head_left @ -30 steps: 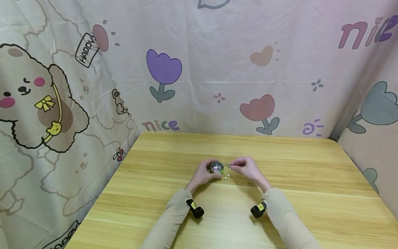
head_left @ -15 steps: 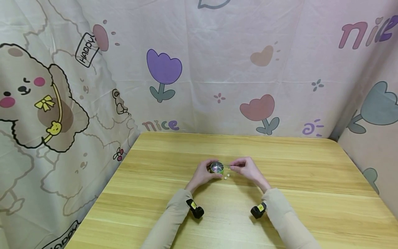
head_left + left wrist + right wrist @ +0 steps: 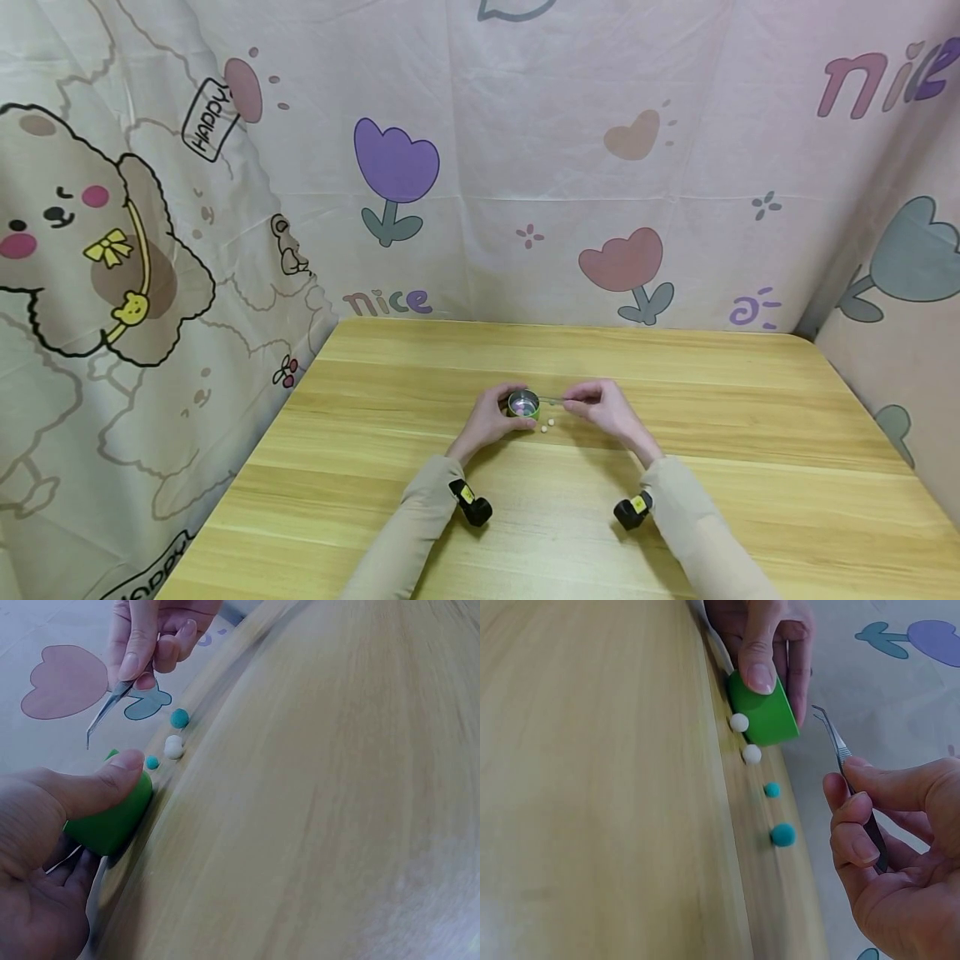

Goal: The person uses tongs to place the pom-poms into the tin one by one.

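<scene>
My left hand (image 3: 491,417) grips a small green cup (image 3: 763,712) with a shiny metallic inside, thumb on one side and fingers round the other. Something pinkish shows faintly inside it in the head view, too small to tell. My right hand (image 3: 892,832) pinches metal tweezers (image 3: 844,754) with a bent tip; the two points are slightly apart with nothing between them, just off the cup's rim. On the table beside the cup lie two white balls (image 3: 751,754), a small teal ball (image 3: 772,790) and a larger teal ball (image 3: 783,835).
The wooden table (image 3: 375,483) reaches back to a patterned cloth (image 3: 510,167) hung behind it. More cloth hangs at the left and right sides. Black wrist cameras (image 3: 632,510) sit on both sleeves.
My right hand has shifted a little to the right, drawing the tweezers' tip back from over the cup. The left hand, cup and white balls stay where they were.
</scene>
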The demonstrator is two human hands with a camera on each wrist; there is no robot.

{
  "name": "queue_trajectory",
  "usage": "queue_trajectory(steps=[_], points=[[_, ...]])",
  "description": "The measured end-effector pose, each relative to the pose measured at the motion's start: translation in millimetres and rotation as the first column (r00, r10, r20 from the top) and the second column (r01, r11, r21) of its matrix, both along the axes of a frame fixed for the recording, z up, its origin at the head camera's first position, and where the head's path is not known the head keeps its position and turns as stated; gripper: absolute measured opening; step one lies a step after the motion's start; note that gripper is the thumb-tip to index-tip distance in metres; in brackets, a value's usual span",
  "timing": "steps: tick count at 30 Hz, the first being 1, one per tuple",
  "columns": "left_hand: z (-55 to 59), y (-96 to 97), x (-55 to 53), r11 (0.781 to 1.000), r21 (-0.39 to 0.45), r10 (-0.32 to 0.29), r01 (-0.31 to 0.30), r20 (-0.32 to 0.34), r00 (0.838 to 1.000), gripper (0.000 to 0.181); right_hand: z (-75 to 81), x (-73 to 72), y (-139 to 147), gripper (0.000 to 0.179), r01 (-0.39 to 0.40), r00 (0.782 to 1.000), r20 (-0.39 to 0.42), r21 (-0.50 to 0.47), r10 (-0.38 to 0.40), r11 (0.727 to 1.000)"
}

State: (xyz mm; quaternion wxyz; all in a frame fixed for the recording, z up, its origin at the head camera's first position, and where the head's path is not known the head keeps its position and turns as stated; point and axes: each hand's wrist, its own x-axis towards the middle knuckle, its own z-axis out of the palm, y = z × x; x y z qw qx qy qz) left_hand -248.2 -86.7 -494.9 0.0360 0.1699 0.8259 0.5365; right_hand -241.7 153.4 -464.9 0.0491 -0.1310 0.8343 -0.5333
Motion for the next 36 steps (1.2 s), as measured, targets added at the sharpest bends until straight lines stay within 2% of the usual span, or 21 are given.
queue_trajectory(steps=[16, 22, 31, 36], points=[[-2.7, 0.3, -1.4, 1.000, 0.002, -0.001, 0.001, -0.007, 1.000, 0.066, -5.4, 2.9, 11.4, 0.020, -0.017, 0.999, -0.030, 0.032, 0.018, 0.999], [-0.9, 0.4, 0.0, 1.000, -0.002, -0.004, 0.004, -0.008, 1.000, 0.065, -6.3, 4.4, 14.3, 0.019, -0.027, 1.000, -0.005, 0.020, 0.027, 0.999], [-3.0, 0.4, -0.8, 0.999, 0.037, -0.007, 0.007, -0.011, 1.000, 0.064, -10.0, 5.3, 17.7, 0.018, -0.044, 0.999, 0.011, 0.029, 0.044, 0.999], [-0.9, 0.6, 0.3, 1.000, 0.012, -0.006, 0.006, -0.007, 1.000, 0.065, -10.4, 5.6, 19.5, 0.016, -0.061, 0.998, 0.010, 0.033, 0.061, 0.998]])
